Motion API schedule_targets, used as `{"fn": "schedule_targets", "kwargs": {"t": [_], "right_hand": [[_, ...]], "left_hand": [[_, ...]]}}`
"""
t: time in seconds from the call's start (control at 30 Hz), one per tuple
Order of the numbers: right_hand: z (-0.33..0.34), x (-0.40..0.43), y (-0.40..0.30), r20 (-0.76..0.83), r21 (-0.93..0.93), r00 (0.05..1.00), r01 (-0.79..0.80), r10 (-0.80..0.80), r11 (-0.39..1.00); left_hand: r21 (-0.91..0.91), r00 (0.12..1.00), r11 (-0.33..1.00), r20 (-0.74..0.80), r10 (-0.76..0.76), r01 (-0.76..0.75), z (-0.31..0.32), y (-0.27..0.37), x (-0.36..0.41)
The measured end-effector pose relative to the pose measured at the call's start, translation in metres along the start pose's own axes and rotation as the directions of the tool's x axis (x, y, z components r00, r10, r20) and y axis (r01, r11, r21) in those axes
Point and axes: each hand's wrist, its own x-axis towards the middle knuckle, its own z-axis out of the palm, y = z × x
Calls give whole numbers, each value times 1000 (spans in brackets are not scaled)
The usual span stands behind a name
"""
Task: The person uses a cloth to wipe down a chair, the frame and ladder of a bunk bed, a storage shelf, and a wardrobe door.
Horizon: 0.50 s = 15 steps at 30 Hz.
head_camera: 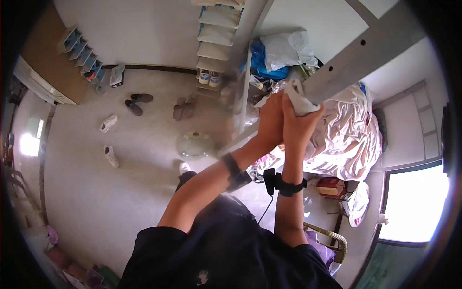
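A folded white cloth (297, 99) is in my right hand (301, 121), with the thumb and fingers pressed around it. The cloth lies against a grey metal beam (344, 61) of what looks like a bed frame, which has round holes in it. My left hand (271, 117) is curled close beside the right hand, at the cloth's left side. Its fingertips are hidden, so whether it grips the cloth, the beam or nothing does not show. Both wrists wear black straps, and the right one carries a small black device (269, 181).
Beyond the beam lies crumpled pale pink bedding (341, 133) and plastic bags (288, 48). A shoe rack (218, 32) stands against the wall. On the floor are a round glass scale (196, 146), dark shoes (139, 103) and white shoes (111, 156). A chair (337, 238) is at right.
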Motion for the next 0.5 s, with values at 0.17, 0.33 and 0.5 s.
{"fn": "schedule_targets", "kwargs": {"t": [0.17, 0.33, 0.5], "right_hand": [[-3, 28, -28, -67, 112, 992, 116, -109, 987], [9, 3, 1, -137, -54, 978, 152, -158, 987], [34, -45, 38, -178, -174, 984, -23, -8, 984]], "left_hand": [[25, 987, 987, -20, 162, -162, -8, 22, 36], [-155, 989, 988, 139, 51, -29, -10, -9, 12], [-232, 872, 960, 488, -25, 158, -12, -72, -23]]}}
